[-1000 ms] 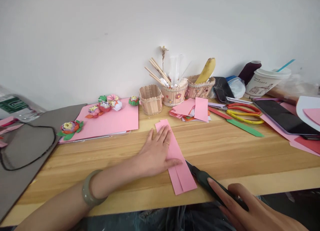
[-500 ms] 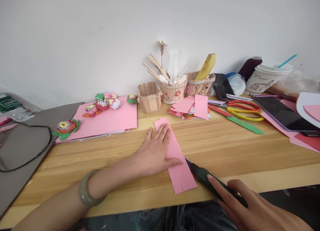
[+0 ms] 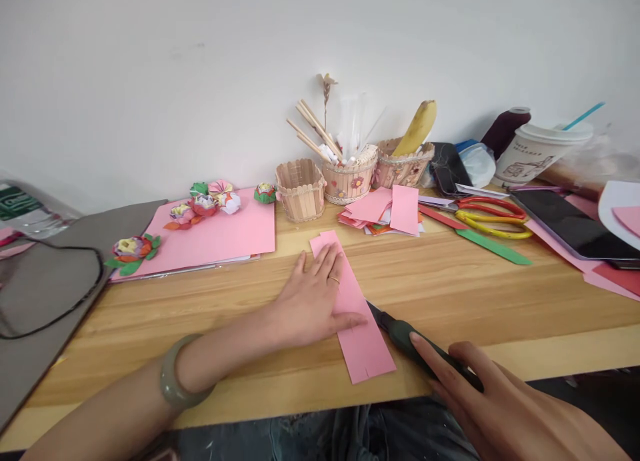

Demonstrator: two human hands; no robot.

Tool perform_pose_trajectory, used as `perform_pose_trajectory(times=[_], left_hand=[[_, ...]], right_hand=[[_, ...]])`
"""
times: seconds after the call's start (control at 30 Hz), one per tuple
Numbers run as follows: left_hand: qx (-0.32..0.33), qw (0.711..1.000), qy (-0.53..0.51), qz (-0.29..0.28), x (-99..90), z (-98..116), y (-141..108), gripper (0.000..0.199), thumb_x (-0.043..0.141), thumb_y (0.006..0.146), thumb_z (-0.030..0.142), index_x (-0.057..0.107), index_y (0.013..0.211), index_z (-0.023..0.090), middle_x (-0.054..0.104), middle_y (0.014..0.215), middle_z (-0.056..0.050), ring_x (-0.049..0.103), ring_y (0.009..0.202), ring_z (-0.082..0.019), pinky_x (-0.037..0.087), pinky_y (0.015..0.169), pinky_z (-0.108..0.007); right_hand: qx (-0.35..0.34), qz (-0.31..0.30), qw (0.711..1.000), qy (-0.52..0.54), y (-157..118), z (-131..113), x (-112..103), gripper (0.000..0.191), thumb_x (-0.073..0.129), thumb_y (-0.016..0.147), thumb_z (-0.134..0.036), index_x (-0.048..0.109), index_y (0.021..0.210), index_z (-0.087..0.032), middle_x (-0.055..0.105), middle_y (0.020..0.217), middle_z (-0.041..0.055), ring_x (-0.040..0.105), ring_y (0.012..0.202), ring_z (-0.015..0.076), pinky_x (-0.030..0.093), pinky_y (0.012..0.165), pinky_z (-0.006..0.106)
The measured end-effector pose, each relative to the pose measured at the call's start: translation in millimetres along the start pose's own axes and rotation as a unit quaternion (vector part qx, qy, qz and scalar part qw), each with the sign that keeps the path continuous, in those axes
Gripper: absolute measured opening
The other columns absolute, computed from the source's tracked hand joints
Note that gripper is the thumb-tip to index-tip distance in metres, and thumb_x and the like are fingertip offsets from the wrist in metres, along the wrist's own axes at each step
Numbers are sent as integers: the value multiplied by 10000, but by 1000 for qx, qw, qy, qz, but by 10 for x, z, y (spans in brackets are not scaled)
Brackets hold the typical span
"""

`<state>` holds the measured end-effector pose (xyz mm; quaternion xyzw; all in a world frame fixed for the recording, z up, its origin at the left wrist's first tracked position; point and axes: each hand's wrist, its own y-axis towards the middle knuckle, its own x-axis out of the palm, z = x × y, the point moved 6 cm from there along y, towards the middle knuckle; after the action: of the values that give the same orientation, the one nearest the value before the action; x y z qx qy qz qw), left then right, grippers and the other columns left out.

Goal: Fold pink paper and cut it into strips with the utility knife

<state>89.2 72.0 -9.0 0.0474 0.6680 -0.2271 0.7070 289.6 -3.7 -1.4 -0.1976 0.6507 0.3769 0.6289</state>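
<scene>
A folded strip of pink paper (image 3: 368,351) lies slantwise on the wooden table, with a short slit at its near end. My left hand (image 3: 315,301) rests flat on it, fingers spread and pointing away from me. In my right hand (image 3: 480,388) is a knife (image 3: 407,338) with a dark green handle, gripped with the index finger stretched along it. Its blade meets the right edge of the strip, level with my left thumb. The blade's tip is hidden at the paper, perhaps inside the fold.
Paper flowers (image 3: 203,204) sit on a pink sheet (image 3: 245,231) at the left. Along the wall stand small wooden baskets (image 3: 301,198), one holding a banana (image 3: 417,128). Cut pink pieces (image 3: 404,210), scissors (image 3: 495,218), a phone (image 3: 575,224) and a lidded cup (image 3: 540,154) lie further right.
The knife has slid slightly away from me along the strip's right edge. My left hand stays pressed on the paper. The whole view has shifted a little.
</scene>
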Motion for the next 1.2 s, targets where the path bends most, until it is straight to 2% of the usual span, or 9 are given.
perform_pose_trajectory(times=[0.3, 0.5, 0.63, 0.83, 1.07, 1.2], left_hand=[[0, 1000, -9, -1, -12, 9, 2, 1038, 318, 824, 784, 79, 1486, 21, -20, 1539, -203, -38, 1431, -324, 72, 1146, -573], [-4, 1000, -3, -10, -5, 9, 5, 1059, 286, 821, 797, 42, 1483, 7, -74, 1529, -194, -64, 1431, -317, 43, 1150, -557], [-2, 1000, -5, -8, -16, 7, 1, 1064, 289, 822, 795, 51, 1478, -9, -65, 1527, -204, -56, 1430, -326, 61, 1146, -568], [-1, 1000, -4, -14, -14, 3, 2, 1054, 292, 830, 785, 26, 1479, -2, -95, 1526, -189, -86, 1428, -309, 36, 1149, -558], [-1, 1000, -15, -20, -1, 5, -1, 1066, 301, 826, 788, 0, 1479, 1, -124, 1521, -178, -117, 1425, -289, 36, 1153, -540], [-3, 999, -20, -29, -4, 11, 0, 1072, 290, 826, 790, -22, 1476, -4, -136, 1517, -174, -126, 1423, -285, 18, 1154, -534]], right_hand=[[9, 37, 999, -5, 121, 0, -113, 594, 356, 768, -41, 465, 1339, -166, 591, 842, 36, 614, 535, 109, 387, 342, 159], [5, 42, 999, -20, 256, -27, -171, 566, 345, 755, -25, 499, 1289, -130, 576, 810, 31, 513, 391, 81, 358, 321, 194], [-2, 51, 998, -34, 329, -36, -219, 542, 337, 743, -19, 514, 1246, -112, 573, 801, 37, 547, 427, 95, 383, 340, 200], [-7, 13, 998, -54, 383, 30, -150, 559, 392, 786, -52, 443, 1338, -122, 587, 930, 55, 599, 511, 106, 437, 395, 214], [1, -6, 997, -71, 512, 67, -76, 587, 459, 749, -61, 410, 1330, -127, 566, 891, 27, 592, 475, 119, 405, 350, 237], [4, 7, 996, -89, 601, 84, -81, 567, 490, 754, -88, 414, 1312, -147, 544, 845, 5, 556, 424, 111, 336, 324, 244]])
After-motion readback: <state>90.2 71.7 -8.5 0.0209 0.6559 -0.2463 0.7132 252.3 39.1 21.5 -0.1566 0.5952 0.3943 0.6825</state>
